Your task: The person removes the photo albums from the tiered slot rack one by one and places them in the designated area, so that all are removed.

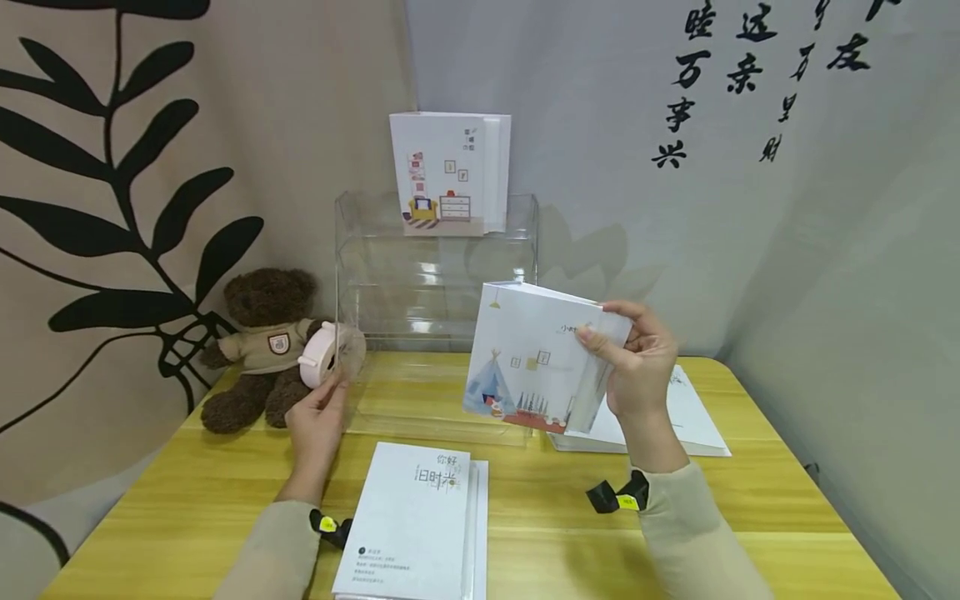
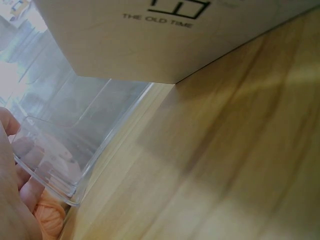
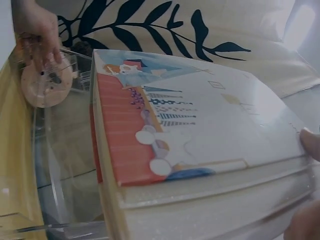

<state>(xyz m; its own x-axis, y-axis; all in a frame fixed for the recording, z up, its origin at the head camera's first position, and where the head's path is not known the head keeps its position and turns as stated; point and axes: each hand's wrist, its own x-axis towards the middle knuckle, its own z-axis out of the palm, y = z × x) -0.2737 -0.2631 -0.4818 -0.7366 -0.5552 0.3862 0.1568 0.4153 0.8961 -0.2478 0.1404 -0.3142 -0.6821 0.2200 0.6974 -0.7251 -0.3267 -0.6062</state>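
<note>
My right hand [image 1: 641, 362] grips a square white photo album [image 1: 536, 358] by its right edge, thumb on the cover. The album is tilted in front of a clear tiered rack [image 1: 435, 342]; its cover shows a blue tent and a red rug. At the rack's lower left side, my left hand [image 1: 318, 425] pinches the clear wall, with the thumb [image 2: 7, 122] on one face and fingers behind it. A round pink clock-like thing [image 1: 318, 357] stands beside that hand. On the rack's top tier stands another white album [image 1: 450, 175] with a yellow armchair on its cover.
White albums [image 1: 408, 525] lie stacked at the front of the wooden table [image 1: 540, 517]. Another white album [image 1: 690, 417] lies behind my right wrist. A brown teddy bear [image 1: 270, 350] sits left of the rack, against a leaf-patterned curtain [image 1: 315, 100].
</note>
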